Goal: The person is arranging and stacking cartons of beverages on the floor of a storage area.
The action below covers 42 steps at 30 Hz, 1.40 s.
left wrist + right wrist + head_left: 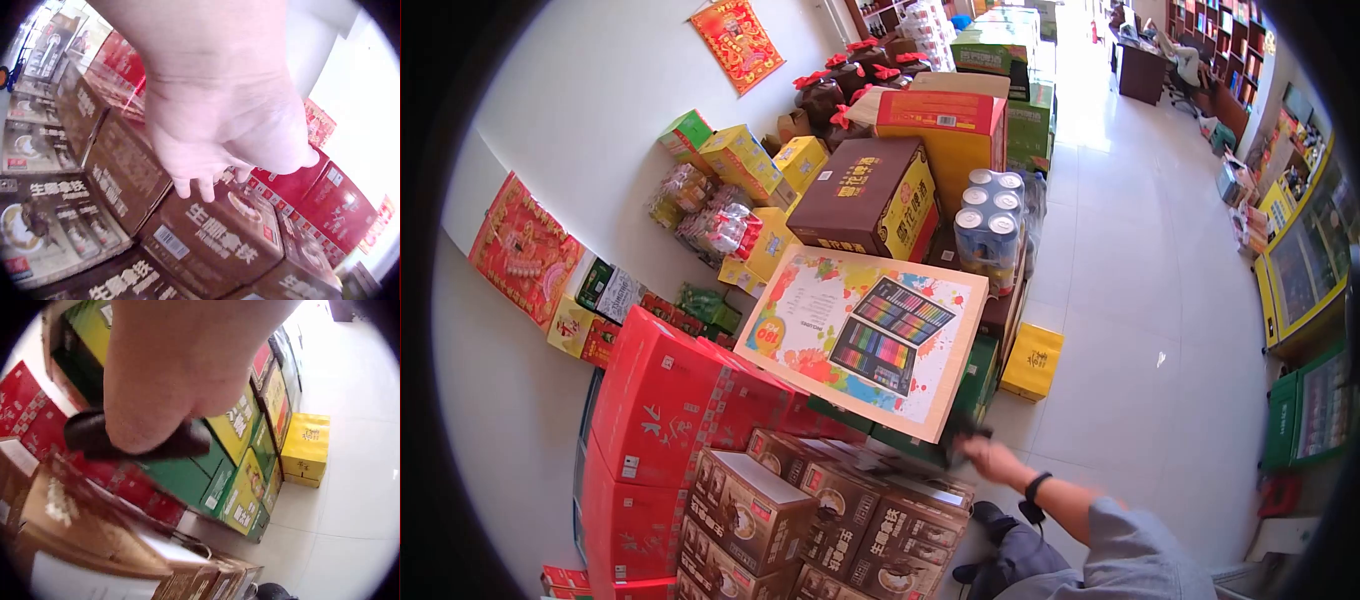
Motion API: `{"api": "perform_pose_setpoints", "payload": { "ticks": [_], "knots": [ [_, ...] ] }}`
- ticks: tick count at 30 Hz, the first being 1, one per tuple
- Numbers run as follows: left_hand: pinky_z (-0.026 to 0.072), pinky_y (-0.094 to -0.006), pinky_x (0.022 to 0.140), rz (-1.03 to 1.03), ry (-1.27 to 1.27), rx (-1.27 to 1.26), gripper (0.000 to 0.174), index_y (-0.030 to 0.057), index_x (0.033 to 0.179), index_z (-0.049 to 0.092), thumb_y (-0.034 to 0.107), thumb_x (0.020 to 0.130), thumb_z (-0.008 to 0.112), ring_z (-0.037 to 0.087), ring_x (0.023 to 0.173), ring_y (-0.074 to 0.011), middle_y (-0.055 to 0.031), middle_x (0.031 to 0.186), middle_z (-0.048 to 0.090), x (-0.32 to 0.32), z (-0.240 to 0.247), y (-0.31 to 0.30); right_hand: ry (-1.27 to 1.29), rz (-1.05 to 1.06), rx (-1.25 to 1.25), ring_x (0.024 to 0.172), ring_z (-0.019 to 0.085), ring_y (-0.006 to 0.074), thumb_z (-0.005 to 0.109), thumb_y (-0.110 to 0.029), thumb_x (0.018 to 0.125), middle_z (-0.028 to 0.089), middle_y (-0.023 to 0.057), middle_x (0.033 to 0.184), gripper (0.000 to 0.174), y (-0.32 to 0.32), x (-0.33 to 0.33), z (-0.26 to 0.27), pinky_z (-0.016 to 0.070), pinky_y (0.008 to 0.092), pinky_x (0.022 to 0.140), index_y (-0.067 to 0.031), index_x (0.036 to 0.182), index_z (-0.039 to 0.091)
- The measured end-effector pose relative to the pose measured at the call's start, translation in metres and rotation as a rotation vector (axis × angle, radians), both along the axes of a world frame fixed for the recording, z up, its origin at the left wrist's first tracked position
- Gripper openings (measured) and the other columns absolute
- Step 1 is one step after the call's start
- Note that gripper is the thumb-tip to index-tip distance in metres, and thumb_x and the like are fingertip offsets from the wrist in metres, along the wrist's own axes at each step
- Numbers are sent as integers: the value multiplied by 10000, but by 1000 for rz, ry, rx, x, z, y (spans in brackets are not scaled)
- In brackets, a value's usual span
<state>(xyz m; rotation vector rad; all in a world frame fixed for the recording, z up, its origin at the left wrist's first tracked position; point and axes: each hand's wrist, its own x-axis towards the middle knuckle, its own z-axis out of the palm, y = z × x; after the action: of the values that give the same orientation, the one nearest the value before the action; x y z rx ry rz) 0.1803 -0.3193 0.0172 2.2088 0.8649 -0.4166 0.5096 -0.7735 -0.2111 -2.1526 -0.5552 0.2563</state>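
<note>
My right hand (996,460) grips a blurred black elongated object (962,438) beside the near corner of a flat art set box (860,335). In the right wrist view, the dark object (94,434) sticks out on both sides of the hand (162,400); I cannot tell its kind. Green-and-yellow cartons (240,500) stand behind it. My left hand (219,131) shows only in the left wrist view. Its fingers are loosely extended over brown coffee drink cartons (212,231), with nothing held.
Red cartons (655,410) are stacked left of the brown ones. Beyond the art box stand a dark beer carton (865,190) and a pack of cans (990,225). A yellow box (1032,360) sits on the tiled floor (1140,300). Glass-fronted coolers (1310,270) line the right side.
</note>
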Motion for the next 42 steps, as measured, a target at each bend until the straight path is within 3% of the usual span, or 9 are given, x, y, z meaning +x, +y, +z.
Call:
{"api": "perform_pose_setpoints", "payload": {
  "ticks": [2, 6, 14, 22, 23, 26, 32, 34, 42],
  "knots": [
    [276, -555, 1355, -3, -24, -15, 869, 74, 1764, 283, 601, 1137, 574, 202, 1710, -374, -183, 1853, 228, -7, -4, -6, 129, 451, -7, 1195, 717, 437, 627, -93, 1023, 738, 234, 1333, 459, -7, -57, -25, 587, 493, 1032, -88, 1481, 653],
    [279, -555, 1354, -7, -93, -45, 858, 73, 1761, 299, 595, 1139, 576, 211, 1709, -372, -181, 1851, 241, -30, -12, -20, 296, 305, -207, 1001, 715, 526, 620, -223, 1075, 774, 270, 1066, 408, -29, -124, 25, 583, 599, 893, -82, 1458, 639],
    [325, -548, 1344, 46, -397, -44, 658, 103, 1686, 478, 497, 1168, 578, 328, 1674, -339, -135, 1795, 399, -148, -34, -69, -59, -107, 72, 1389, 623, 477, 672, -63, 1005, 681, 285, 1458, 499, -4, -125, 109, 521, 508, 1169, -26, 1500, 619],
    [258, -527, 1355, 295, -460, -145, 805, 136, 1706, 438, 532, 1066, 720, 271, 1686, -447, -286, 1804, 296, -290, -46, -143, -426, 522, -263, 1640, 367, 433, 684, -61, 945, 485, 238, 1705, 716, 125, -217, 74, 271, 575, 1357, -101, 1642, 525],
    [427, -448, 1269, 372, -516, 23, 485, 106, 1529, 642, 327, 1102, 707, 503, 1564, -412, -254, 1676, 528, -301, -33, -163, -442, 544, -235, 1639, 365, 438, 701, -88, 933, 487, 244, 1704, 705, 139, -240, 64, 289, 556, 1351, -94, 1623, 557],
    [387, -457, 1295, 535, -585, -147, 506, 102, 1550, 625, 338, 1109, 697, 480, 1580, -396, -248, 1666, 534, -358, -83, -193, 277, 763, -293, 1209, 722, 338, 703, -265, 1094, 791, 154, 1255, 362, 188, -281, 133, 539, 410, 1032, -16, 1357, 715],
    [506, -454, 1191, 783, -597, -210, 480, 88, 1524, 643, 335, 1115, 683, 605, 1463, -357, -220, 1580, 618, -450, -131, -251, 518, 684, -130, 931, 600, 57, 677, -382, 1149, 735, -34, 1030, 377, 200, -328, 160, 528, 317, 817, -10, 1165, 737],
    [540, -447, 1146, 915, -520, -248, 469, 91, 1518, 648, 317, 1110, 688, 663, 1383, -342, -211, 1544, 650, -484, -167, -272, 457, 626, 292, 916, 610, 74, 680, -353, 1148, 740, -14, 1006, 344, 194, -321, 155, 525, 324, 794, -14, 1158, 733],
    [576, -448, 1079, 1251, -410, -200, 440, 110, 1506, 663, 303, 1110, 681, 732, 1265, -315, -181, 1359, 768, -571, -189, -336, -527, 381, -33, 1178, 721, 482, 607, -217, 1123, 754, 281, 1286, 457, 105, -143, 36, 552, 483, 1020, -16, 1533, 594]
  ]
}}
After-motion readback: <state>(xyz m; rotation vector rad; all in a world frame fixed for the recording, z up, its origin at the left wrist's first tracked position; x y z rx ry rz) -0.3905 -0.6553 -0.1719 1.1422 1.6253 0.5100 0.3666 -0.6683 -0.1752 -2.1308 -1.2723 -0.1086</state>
